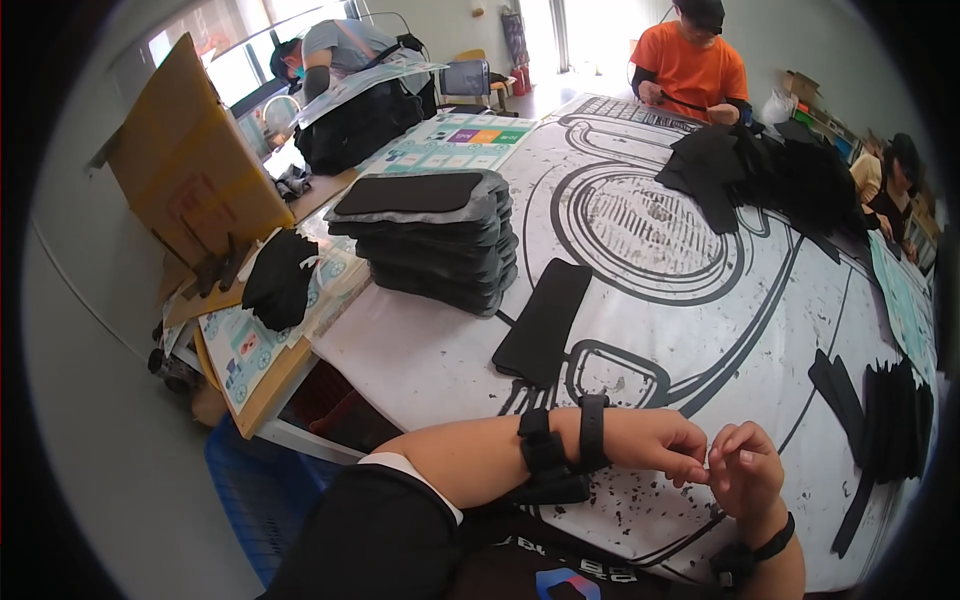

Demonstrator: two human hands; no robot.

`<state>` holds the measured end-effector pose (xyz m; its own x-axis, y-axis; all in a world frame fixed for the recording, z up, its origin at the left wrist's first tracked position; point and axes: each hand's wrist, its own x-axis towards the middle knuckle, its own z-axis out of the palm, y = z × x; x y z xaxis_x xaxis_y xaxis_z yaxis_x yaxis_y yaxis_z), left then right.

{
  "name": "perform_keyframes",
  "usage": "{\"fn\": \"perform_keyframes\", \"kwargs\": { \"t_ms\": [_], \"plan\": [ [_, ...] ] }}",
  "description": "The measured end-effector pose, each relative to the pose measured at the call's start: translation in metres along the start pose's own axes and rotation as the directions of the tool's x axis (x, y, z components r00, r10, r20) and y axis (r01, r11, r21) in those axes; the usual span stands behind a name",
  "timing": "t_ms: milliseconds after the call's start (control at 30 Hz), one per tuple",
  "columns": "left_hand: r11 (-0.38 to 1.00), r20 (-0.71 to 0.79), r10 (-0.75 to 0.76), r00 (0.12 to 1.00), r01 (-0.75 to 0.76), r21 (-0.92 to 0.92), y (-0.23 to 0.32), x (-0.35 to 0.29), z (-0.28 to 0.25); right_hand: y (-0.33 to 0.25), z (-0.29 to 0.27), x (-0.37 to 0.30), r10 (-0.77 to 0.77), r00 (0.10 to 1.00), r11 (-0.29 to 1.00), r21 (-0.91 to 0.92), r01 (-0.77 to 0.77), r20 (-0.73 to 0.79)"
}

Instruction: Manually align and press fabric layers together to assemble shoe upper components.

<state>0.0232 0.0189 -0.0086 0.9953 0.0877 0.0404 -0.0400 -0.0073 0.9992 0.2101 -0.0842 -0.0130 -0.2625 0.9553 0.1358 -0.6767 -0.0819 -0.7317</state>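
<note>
My left hand (655, 440) reaches across the near side of the table, fingers curled and thumb and fingertips pressed together. Against its fingertips, my right hand (748, 468) is closed in a loose pinch, palm partly turned up. Whatever sits between the fingertips, if anything, is too small to make out. Beyond my left wrist lies a flat black pad with rounded corners (545, 318). A tall stack of grey and black pads (432, 250) stands farther left, topped by a dark pad (410, 194). Some black strips (895, 420) lie to the right of my hands.
A large pile of black pieces (775, 170) covers the far right of the printed tabletop (450, 350). At left are a cardboard box (190, 150), a black cloth bundle (280, 280) and a blue crate (255, 500). Several people work around the tables, one in an orange shirt (690, 70).
</note>
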Motion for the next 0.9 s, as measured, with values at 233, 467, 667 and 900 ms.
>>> {"fn": "perform_keyframes", "kwargs": {
  "t_ms": [233,467,667,900],
  "plan": [
    [1.0,0.003,0.002,1.0,-0.002,-0.016,-0.0002,0.0051,0.0013,-0.0011,-0.004,-0.0009,-0.02,1.0,1.0,-0.009,0.02,0.004],
    [0.996,0.006,0.007,1.0,-0.006,-0.094,-0.0044,0.0035,0.0027,0.0012,-0.0019,-0.0003,-0.012,1.0,1.0,0.018,0.012,0.006],
    [0.991,0.029,0.006,1.0,-0.002,-0.134,-0.0057,0.0038,0.0027,0.0016,-0.0022,-0.0015,0.025,0.999,0.999,0.04,-0.026,0.023],
    [0.989,0.021,-0.011,1.0,0.014,-0.146,-0.0071,0.0042,0.0016,0.0032,-0.0019,0.0013,0.011,1.0,1.0,0.026,-0.011,0.007]
  ]
}}
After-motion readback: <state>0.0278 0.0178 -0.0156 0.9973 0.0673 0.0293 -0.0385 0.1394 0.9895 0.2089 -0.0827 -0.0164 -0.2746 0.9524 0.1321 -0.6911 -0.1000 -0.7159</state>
